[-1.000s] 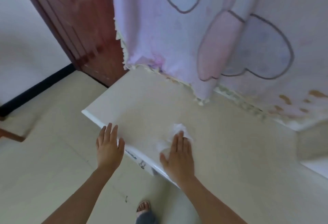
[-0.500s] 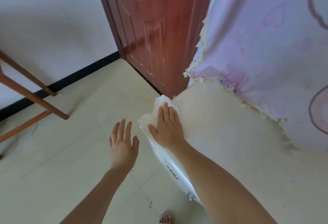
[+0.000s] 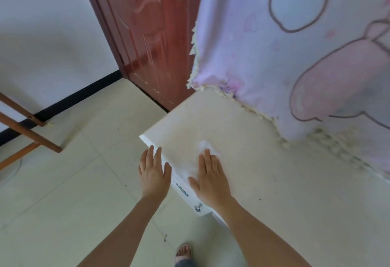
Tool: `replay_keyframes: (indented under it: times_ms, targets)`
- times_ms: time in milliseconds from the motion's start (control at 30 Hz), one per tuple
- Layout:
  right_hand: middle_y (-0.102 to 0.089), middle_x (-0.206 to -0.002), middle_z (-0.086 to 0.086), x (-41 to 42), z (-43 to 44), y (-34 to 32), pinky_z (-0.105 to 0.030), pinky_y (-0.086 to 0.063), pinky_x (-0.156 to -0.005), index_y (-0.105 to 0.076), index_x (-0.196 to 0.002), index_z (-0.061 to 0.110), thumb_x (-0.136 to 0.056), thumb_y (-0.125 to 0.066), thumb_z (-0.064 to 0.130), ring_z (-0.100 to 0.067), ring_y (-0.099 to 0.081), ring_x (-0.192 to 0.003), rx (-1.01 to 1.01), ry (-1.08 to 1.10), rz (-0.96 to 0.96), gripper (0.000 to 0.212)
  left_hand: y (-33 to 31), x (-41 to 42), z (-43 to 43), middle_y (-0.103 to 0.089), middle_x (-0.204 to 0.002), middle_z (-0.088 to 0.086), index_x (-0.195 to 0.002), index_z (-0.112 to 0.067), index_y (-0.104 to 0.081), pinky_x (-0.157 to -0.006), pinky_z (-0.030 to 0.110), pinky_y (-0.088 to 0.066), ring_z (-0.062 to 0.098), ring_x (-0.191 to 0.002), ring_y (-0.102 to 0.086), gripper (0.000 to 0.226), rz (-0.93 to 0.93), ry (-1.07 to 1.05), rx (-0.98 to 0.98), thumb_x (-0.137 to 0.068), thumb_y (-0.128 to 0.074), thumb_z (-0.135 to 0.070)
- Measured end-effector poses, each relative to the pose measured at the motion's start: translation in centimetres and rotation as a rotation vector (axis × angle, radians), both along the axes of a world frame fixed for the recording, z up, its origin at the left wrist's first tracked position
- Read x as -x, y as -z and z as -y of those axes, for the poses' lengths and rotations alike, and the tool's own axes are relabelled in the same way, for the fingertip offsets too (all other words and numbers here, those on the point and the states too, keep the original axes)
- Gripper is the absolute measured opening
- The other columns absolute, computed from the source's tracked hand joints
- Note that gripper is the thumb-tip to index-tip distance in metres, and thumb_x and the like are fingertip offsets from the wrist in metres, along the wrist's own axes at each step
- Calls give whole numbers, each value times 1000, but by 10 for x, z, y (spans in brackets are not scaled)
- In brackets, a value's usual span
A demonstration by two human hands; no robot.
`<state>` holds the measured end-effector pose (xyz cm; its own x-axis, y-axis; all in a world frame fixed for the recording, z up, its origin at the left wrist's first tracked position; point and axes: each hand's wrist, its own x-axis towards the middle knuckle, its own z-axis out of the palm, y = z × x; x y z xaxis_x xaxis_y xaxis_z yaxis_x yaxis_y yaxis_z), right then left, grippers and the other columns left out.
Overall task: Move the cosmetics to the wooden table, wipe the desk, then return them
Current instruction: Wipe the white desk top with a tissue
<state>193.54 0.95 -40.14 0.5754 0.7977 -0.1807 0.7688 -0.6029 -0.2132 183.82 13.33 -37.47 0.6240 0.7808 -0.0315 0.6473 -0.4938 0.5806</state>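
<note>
1. Wiping is the step in hand: the right hand is pressing flat, fingers straight, on a crumpled white tissue near the left corner of the cream-white desk top.
2. The left hand is hovering open at the desk's near-left corner, holding nothing; the hands are apart.
3. The cosmetics are showing nowhere; only brown wooden table legs are peeking in at the far left.
4. Next, I'd say, it's calling for a sweep to the right under steady palm pressure.
5. The tissue is sitting close to the left edge; open room is lying to the right, with the hanging pink cartoon-print cloth bounding the far side.
</note>
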Motion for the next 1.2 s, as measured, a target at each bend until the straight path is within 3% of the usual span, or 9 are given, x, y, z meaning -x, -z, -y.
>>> replay_keyframes:
  times_ms: [67,167,267,333,400,467,633,933,1200]
  targets:
    - [-18,-149,-26,5,49,-7,-46,-17,-113,-25,-140,-4,-93,-11,52,-38,-25,-137,11,113,45,75,-3,1,32,-22,-152,9,-140,-9,-31,-114,40,-12,24,-141,-10,48,-3,40,-6,-94,-41,-18]
    - [-54,-126,-28,13,133,-19,-46,-51,-87,-56,-118,-7,-94,3,45,-39,-59,-108,4,272,87,82,-8,6,89,-20,-153,8,-141,-10,-28,-115,39,-11,23,-142,-7,49,-3,84,-19,-95,-39,-20]
    - [-64,-111,-26,19,216,-23,-43,-56,-72,-64,-105,-8,-99,-15,34,-39,-66,-92,41,362,126,65,-14,13,153,-18,-153,7,-142,-11,-26,-116,38,-9,22,-142,-6,50,6,97,-20,-96,-37,-23]
    - [-70,-95,-21,23,265,-26,-36,-56,-58,-69,-92,-4,-76,-70,15,-36,-68,-76,27,384,212,25,-17,19,197,-17,-153,6,-143,-13,-24,-115,37,-8,21,-142,-6,50,16,107,-22,-96,-37,-24]
    - [-69,-75,-11,28,303,-26,-26,-48,-44,-71,-78,3,-34,-88,-1,-30,-64,-58,42,380,190,47,-20,26,235,-17,-153,6,-143,-13,-24,-115,36,-7,21,-142,-5,50,31,122,-4,-96,-38,-24]
    - [-63,-64,-8,35,331,-31,-22,-42,-38,-69,-70,7,-25,-84,-7,-26,-58,-50,26,388,231,49,-23,38,264,-17,-153,5,-143,-14,-24,-115,35,-6,22,-142,-5,50,42,123,-2,-96,-38,-24]
    - [-50,-118,-6,48,347,-38,-27,-44,-76,-50,-118,14,-88,-39,0,-21,-50,-105,109,364,56,35,-36,76,285,-19,-153,5,-142,-14,-25,-114,37,-10,21,-142,-7,50,50,69,-43,-95,-39,-23]
    - [-58,-114,0,125,251,-78,-23,-36,-73,-56,-114,20,-86,-44,8,-19,-56,-103,-128,1,-177,32,-76,193,242,-22,-152,8,-141,-12,-29,-113,35,-11,22,-141,-10,49,96,-215,-123,-93,-41,-19]
    - [-61,-105,0,301,121,-122,-24,-33,-68,-62,-98,20,-82,-50,8,-17,-57,-98,-254,-410,-235,23,-96,420,202,-21,-152,6,-141,-15,-28,-114,37,-12,22,-141,-8,51,41,-591,-160,-93,-40,-25]
